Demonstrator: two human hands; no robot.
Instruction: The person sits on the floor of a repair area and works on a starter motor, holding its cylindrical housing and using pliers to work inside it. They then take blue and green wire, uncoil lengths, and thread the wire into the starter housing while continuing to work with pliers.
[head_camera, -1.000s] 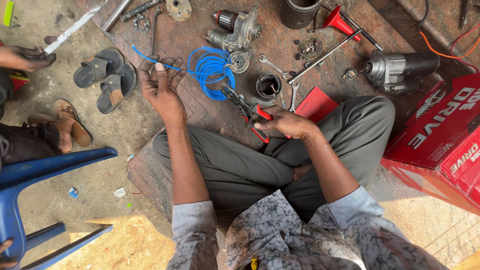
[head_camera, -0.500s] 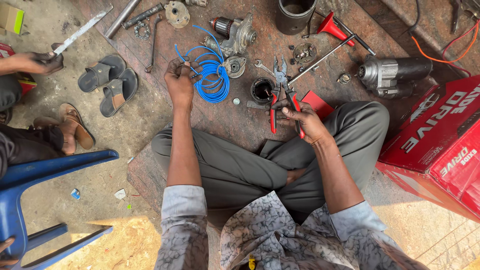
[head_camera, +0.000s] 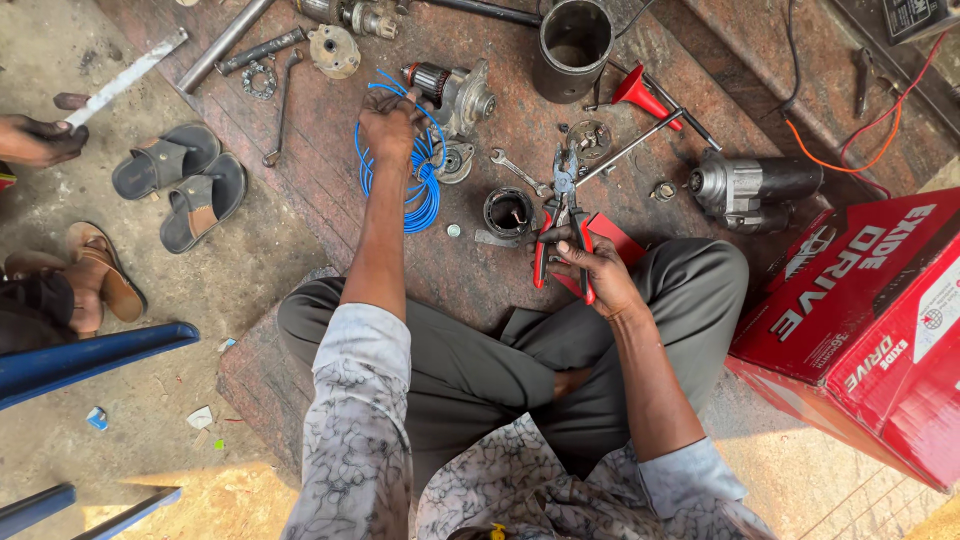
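My left hand (head_camera: 388, 126) reaches forward and rests on a coil of blue wire (head_camera: 424, 190) lying on the brick floor, fingers closed around part of it. Pliers with red-and-black handles (head_camera: 563, 225) are gripped in my right hand (head_camera: 592, 266), jaws pointing away from me and handles spread. Just left of the pliers sits a small black cylindrical housing (head_camera: 508, 211). A starter armature with its metal housing (head_camera: 455, 92) lies right behind the blue coil. I sit cross-legged in grey trousers.
A starter motor (head_camera: 755, 186) lies at right beside red cardboard boxes (head_camera: 860, 320). A steel cylinder (head_camera: 574, 38), a red funnel (head_camera: 638, 92), a spanner (head_camera: 517, 170) and loose parts lie ahead. Sandals (head_camera: 180, 185), another person's hand (head_camera: 38, 138) and a blue chair (head_camera: 85, 362) are at left.
My left hand has moved forward onto the blue wire coil and closed on it. My right hand has swung the pliers upright, closer to my knee.
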